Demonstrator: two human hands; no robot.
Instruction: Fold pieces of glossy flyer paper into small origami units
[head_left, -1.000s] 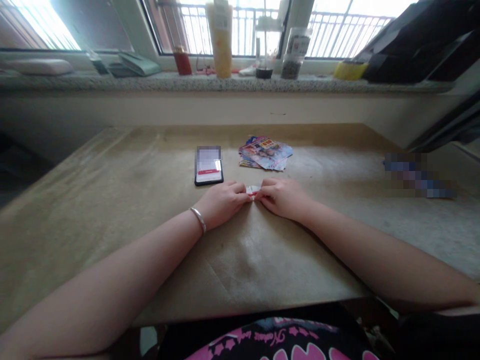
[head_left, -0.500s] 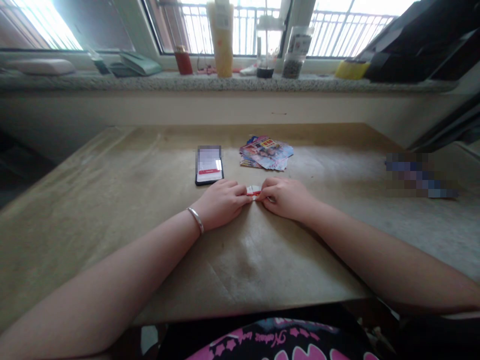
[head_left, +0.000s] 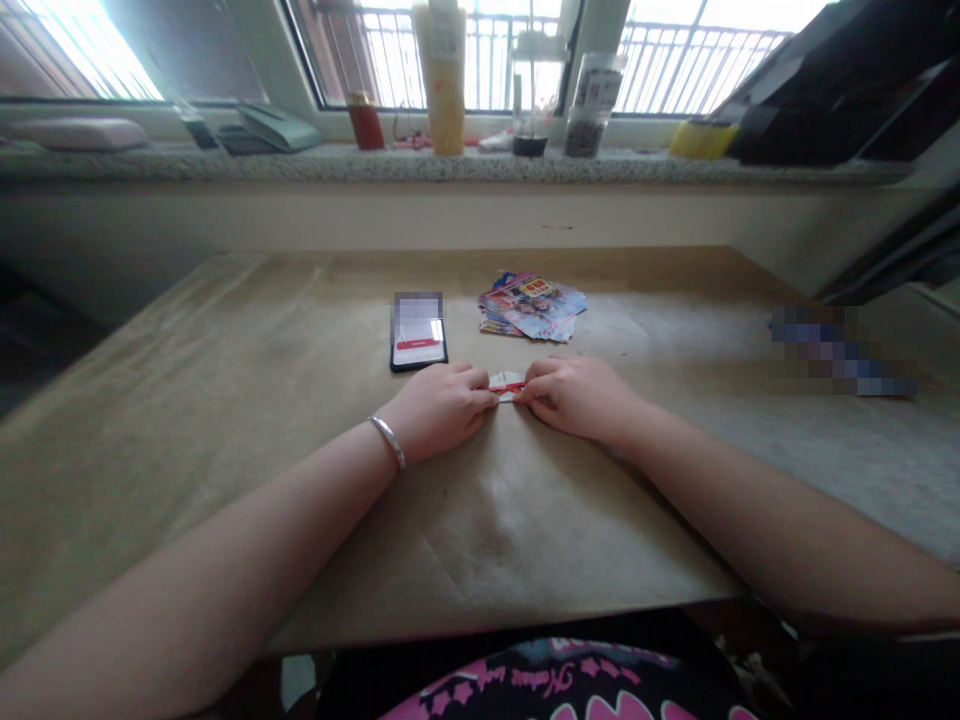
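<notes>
Between my two hands, a small folded piece of paper (head_left: 506, 382), white with a red band, lies low on the table. My left hand (head_left: 442, 400), with a silver bangle at its wrist, pinches the paper's left end. At the right end, the thumb and fingers of my right hand (head_left: 574, 393) are closed on it too. Fingers cover both ends of the paper, so its full outline is hidden. Just beyond my left hand lies a phone (head_left: 418, 345) with a lit screen.
A loose pile of colourful printed sheets (head_left: 534, 305) lies beyond my right hand on the table (head_left: 225, 420). A blurred-out item (head_left: 840, 352) is at the far right. Bottles, among them a yellow one (head_left: 444, 90), line the stone windowsill (head_left: 465, 170).
My left hand has shifted slightly to the left, and a bit more of the white and red paper shows between my fingers. The phone and the pile stay put.
</notes>
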